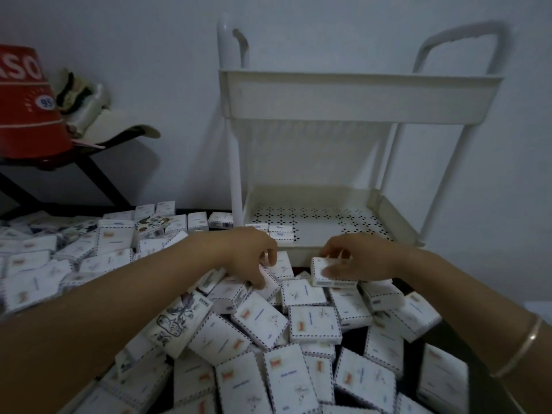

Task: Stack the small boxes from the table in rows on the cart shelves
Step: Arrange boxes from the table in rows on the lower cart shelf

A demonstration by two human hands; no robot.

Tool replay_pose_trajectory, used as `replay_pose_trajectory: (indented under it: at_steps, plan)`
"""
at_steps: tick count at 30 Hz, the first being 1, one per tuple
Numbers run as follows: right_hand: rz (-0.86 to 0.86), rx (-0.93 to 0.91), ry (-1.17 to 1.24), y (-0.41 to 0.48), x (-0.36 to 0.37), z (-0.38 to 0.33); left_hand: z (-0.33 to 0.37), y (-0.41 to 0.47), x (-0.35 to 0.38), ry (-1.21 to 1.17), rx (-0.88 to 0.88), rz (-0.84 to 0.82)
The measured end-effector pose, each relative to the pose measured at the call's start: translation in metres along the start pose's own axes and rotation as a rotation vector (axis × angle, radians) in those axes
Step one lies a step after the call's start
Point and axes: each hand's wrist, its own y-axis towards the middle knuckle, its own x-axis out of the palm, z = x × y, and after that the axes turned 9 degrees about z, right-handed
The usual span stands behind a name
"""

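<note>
1. The right hand (pixel 361 258) is pinching one box (pixel 317 265) between its thumb and curled fingers. It is holding the box just above the pile (pixel 257 321), close to the front wall of the cart's lower shelf (pixel 304 255).
2. The left hand (pixel 251 255) is curling its fingers over a second box (pixel 271 285) at the top of the pile, with the thumb pressing on the near side. The grip appears clamped on it, although this box is lying against its neighbours.
3. Both hands are working at the pile's far edge, probably because this keeps the carry to the shelf short.
4. A few placed boxes (pixel 279 233) are lying side by side at the front left corner of the lower shelf, starting a row.
5. The upper shelf (pixel 358 97) is hiding its floor from this angle.
6. Most boxes are lying loose on the table (pixel 354 334), so the task is judged to be at an early stage.
7. The next placement is likely calling for each box to be laid flat and butted against the started row.
</note>
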Motion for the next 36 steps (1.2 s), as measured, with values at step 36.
replay_pose_trajectory:
  at_steps: [36]
  plan:
    - [0.376,0.320,1.110,0.035,0.012,0.019,-0.009,0.057,-0.061,0.207,0.081,0.572]
